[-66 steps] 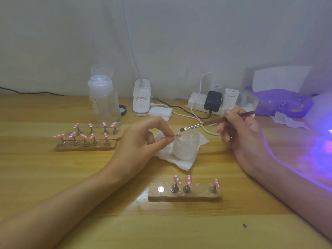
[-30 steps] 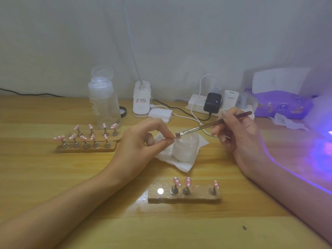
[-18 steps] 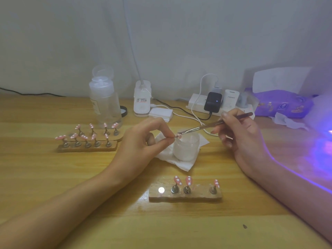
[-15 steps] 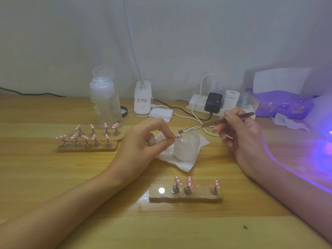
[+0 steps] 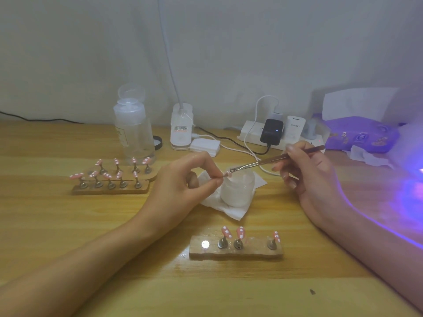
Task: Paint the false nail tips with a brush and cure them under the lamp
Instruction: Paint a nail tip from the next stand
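1. Head view, left hand. The left hand (image 5: 183,186) pinches one pink false nail tip (image 5: 227,174) between thumb and forefinger. The other fingers are curled under. The tip sits over the rim of the frosted jar (image 5: 238,188), at 10 o'clock of the jar. We cannot tell whether a stand is hidden in the pinch.
2. Head view, right hand. The right hand (image 5: 306,177) grips the brush (image 5: 274,160) in a pen grip, well back from the bristles. The bristles meet the pinched tip.
3. Reason for the hold. We judge that the tip is lifted off its block so its whole surface can be turned to the brush. Working over the jar and its tissue (image 5: 229,211) likely keeps drips off the desk.
4. Axis of the tip. The long axis runs from 8 o'clock to 2 o'clock. The free end points to 2 o'clock, toward the bristles. The tip is small, so we read this only roughly.
5. Axis of the brush. The handle end lies at 2 o'clock and the bristles at 8 o'clock, nearly in line with the tip.
6. Near holder block (image 5: 235,249). It lies at 6 o'clock of the jar and carries three dotted pink tips on stands. One bare bright disc (image 5: 205,244) shows at its 9 o'clock end; we judge this to be a free seat.
7. Far holder blocks (image 5: 109,188). At 9 o'clock of the left hand, they carry further tips.
8. Curing side. A violet glow (image 5: 409,191) falls at 3 o'clock. The lamp itself is mostly out of frame.
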A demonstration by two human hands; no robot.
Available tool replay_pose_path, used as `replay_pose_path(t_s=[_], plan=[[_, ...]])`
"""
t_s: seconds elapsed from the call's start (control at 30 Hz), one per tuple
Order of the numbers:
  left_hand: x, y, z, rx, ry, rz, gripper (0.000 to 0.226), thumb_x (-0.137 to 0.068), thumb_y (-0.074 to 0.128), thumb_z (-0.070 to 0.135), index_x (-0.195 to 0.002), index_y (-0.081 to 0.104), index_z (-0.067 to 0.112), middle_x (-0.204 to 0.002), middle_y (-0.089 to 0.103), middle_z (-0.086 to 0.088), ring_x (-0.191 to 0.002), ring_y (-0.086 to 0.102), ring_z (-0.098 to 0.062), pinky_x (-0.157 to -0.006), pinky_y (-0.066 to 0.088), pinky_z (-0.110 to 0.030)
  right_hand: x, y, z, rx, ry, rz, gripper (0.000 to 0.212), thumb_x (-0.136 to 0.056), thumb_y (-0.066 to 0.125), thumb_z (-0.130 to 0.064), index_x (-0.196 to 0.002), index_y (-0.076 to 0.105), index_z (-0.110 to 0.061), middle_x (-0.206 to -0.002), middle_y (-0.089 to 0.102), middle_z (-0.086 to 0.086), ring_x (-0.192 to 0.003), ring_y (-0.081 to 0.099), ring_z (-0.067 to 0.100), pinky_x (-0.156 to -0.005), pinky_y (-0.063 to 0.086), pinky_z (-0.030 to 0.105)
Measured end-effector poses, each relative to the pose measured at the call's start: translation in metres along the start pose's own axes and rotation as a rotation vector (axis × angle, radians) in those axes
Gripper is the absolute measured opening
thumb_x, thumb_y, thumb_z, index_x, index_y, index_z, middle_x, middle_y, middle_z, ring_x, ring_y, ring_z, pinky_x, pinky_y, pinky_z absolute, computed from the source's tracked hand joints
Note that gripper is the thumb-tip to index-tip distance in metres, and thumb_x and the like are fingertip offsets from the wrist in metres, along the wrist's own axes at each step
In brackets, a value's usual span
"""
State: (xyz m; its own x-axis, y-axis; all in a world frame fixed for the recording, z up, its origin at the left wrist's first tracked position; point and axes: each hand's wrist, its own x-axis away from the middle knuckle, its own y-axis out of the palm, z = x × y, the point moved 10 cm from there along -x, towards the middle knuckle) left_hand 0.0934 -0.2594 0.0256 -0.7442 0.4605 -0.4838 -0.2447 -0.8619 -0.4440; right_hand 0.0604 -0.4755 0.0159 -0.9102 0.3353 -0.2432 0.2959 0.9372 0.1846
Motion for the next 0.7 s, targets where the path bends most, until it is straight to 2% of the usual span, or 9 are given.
replay_pose_path(t_s=[0.13,0.2,0.27,0.37,0.5,0.57,0.7], plan=[[0.001,0.001,-0.002,0.007,-0.017,-0.005,0.010,-0.088,0.072,0.011,-0.082,0.066,0.015,-0.053,0.052,0.023,-0.044,0.035,-0.005,-0.049,0.030,-0.011,0.001,0.007,-0.002,0.013,-0.005,-0.047,0.021,-0.084,0.063,-0.037,-0.065,0.059,-0.029,-0.066,0.070,0.006,-0.052,0.054,0.010,-0.044,0.036,0.017],[0.002,0.001,-0.002,0.020,-0.028,-0.008,0.011,-0.088,0.072,0.012,-0.081,0.066,0.016,-0.054,0.054,0.021,-0.044,0.034,-0.005,-0.048,0.029,-0.014,0.000,0.000,0.001,0.031,0.010,0.004,0.026,-0.094,0.060,-0.026,-0.068,0.057,-0.025,-0.065,0.069,0.006,-0.051,0.053,0.009,-0.043,0.034,0.017],[0.002,0.002,-0.001,0.040,-0.033,-0.015,0.012,-0.088,0.072,0.013,-0.080,0.065,0.018,-0.063,0.062,0.018,-0.044,0.035,-0.005,-0.047,0.030,-0.014,-0.001,-0.005,0.002,0.015,0.004,0.033,0.030,-0.099,0.054,-0.020,-0.069,0.055,-0.024,-0.063,0.069,0.005,-0.050,0.051,0.008,-0.042,0.033,0.017],[0.001,0.002,0.000,0.042,-0.043,-0.014,0.011,-0.088,0.072,0.014,-0.080,0.065,0.017,-0.066,0.063,0.019,-0.043,0.036,-0.005,-0.047,0.030,-0.014,0.000,0.003,-0.002,0.017,-0.029,-0.019,0.026,-0.092,0.059,-0.029,-0.066,0.057,-0.027,-0.064,0.069,0.006,-0.049,0.051,0.009,-0.042,0.034,0.016],[0.002,0.002,-0.002,0.063,-0.062,-0.009,0.012,-0.087,0.073,0.011,-0.078,0.065,0.014,-0.070,0.066,0.022,-0.043,0.035,-0.004,-0.048,0.030,-0.014,-0.001,-0.005,0.000,0.039,-0.023,0.039,0.031,-0.098,0.054,-0.016,-0.068,0.053,-0.022,-0.060,0.067,0.005,-0.049,0.050,0.008,-0.040,0.032,0.015],[0.001,0.002,-0.003,0.066,-0.071,-0.011,0.012,-0.087,0.073,0.012,-0.078,0.065,0.015,-0.077,0.069,0.020,-0.044,0.036,-0.004,-0.048,0.032,-0.015,0.000,-0.003,-0.003,0.014,-0.039,0.026,0.030,-0.099,0.053,-0.018,-0.069,0.053,-0.023,-0.062,0.068,0.005,-0.050,0.051,0.008,-0.042,0.033,0.015],[0.001,0.001,-0.002,0.039,-0.060,-0.004,0.013,-0.088,0.073,0.011,-0.079,0.064,0.015,-0.059,0.058,0.028,-0.043,0.035,-0.003,-0.048,0.029,-0.010,0.000,0.000,-0.001,0.053,-0.029,0.005,0.032,-0.098,0.054,-0.017,-0.067,0.054,-0.025,-0.062,0.068,0.006,-0.049,0.050,0.009,-0.041,0.033,0.016]])
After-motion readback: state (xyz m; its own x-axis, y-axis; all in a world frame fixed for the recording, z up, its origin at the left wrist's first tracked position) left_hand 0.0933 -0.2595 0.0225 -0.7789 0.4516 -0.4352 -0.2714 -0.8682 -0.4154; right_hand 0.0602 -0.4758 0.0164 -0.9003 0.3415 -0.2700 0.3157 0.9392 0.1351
